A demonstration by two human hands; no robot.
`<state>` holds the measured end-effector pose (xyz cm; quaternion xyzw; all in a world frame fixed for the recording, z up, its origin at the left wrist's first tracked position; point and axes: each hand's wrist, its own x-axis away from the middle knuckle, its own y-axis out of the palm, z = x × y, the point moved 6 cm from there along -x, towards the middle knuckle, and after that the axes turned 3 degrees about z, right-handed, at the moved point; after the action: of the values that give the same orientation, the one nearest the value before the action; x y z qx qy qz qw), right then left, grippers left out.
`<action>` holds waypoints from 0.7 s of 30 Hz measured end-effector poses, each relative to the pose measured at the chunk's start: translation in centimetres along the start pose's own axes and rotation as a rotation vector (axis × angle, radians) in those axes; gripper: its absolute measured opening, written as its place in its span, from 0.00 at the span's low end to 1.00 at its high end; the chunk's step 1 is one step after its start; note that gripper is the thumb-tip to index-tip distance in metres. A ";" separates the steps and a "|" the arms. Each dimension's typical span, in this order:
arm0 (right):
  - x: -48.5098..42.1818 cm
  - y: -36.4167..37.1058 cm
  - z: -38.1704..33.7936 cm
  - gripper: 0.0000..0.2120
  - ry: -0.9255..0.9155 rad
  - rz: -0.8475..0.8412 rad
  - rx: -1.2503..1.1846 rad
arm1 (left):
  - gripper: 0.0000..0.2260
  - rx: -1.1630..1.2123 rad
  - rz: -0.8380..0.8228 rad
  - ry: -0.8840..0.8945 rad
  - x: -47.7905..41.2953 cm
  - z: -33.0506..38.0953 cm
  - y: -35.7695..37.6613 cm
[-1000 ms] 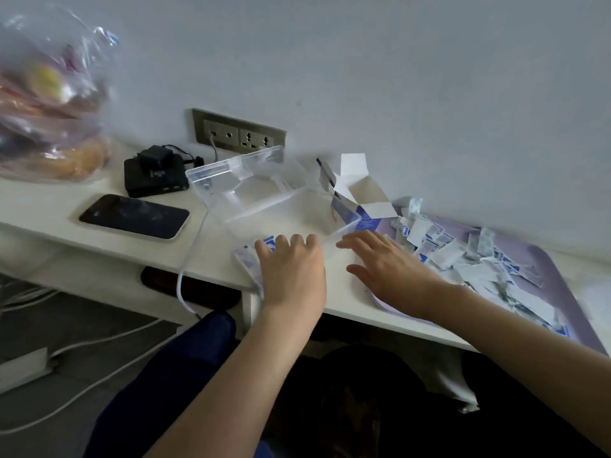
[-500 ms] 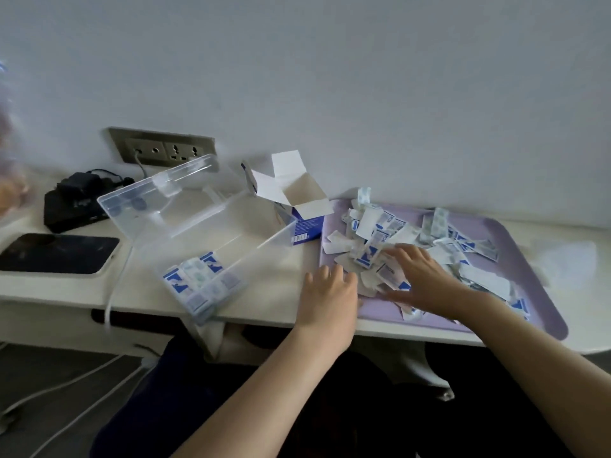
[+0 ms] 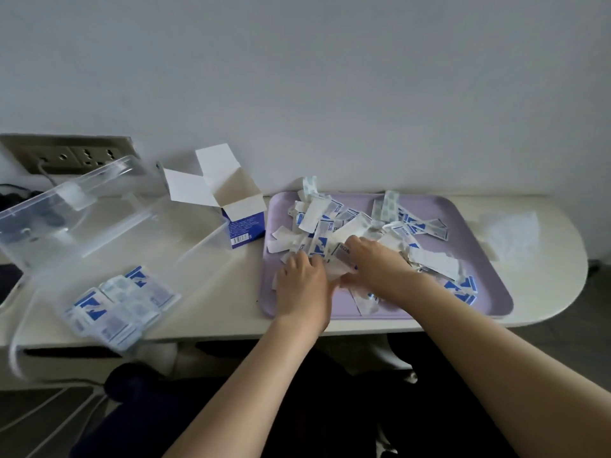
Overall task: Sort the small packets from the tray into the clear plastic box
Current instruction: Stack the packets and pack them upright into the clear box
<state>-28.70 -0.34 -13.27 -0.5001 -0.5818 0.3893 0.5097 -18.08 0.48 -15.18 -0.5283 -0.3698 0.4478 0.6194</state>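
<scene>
head view: the packets [image 3: 347, 226] are skinny white and blue strips heaped on the lilac tray [image 3: 489, 292], long axes pointing every which way, though a bunch slant near-left to far-right. the tray sits flat on a pale table [image 3: 545, 266] with a rounded right end, pushed up against a plain white wall [image 3: 330, 77]. there's a socket [image 3: 66, 157] on the wall at far left. the clear plastic box [image 3: 198, 246] lies left of the tray, set on a diagonal, lid flipped open toward the wall, with a few more packets lying flat in its near-left end. an opened blue and white carton [image 3: 238, 213] stands between box and tray. the left hand [image 3: 302, 285] is at the near-left edge of the heap, fingertips bent down onto it, can't tell if it's actually pinching anything. the right hand [image 3: 377, 259] sits on the middle of the heap, fingers curled round some strips. the two hands are nearly touching.
</scene>
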 end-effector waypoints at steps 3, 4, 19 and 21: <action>-0.2 -0.1 0.2 0.19 0.013 0.008 -0.017 | 0.16 0.014 0.016 -0.001 -0.3 0.1 -0.1; -0.2 -0.2 0.3 0.18 0.011 0.017 -0.008 | 0.15 0.044 0.029 -0.005 -0.3 0.1 -0.2; 0.6 -0.1 -1.4 0.19 -0.193 -0.029 -0.198 | 0.10 0.401 0.006 -0.108 -0.8 -1.2 -1.2; 0.8 -0.7 -2.1 0.18 -0.217 0.024 -0.207 | 0.10 0.428 0.051 -0.128 -0.5 -1.8 -1.9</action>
<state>-26.78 0.21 -12.03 -0.5120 -0.6645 0.3850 0.3848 -16.27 -0.66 -13.57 -0.3643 -0.2915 0.5642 0.6811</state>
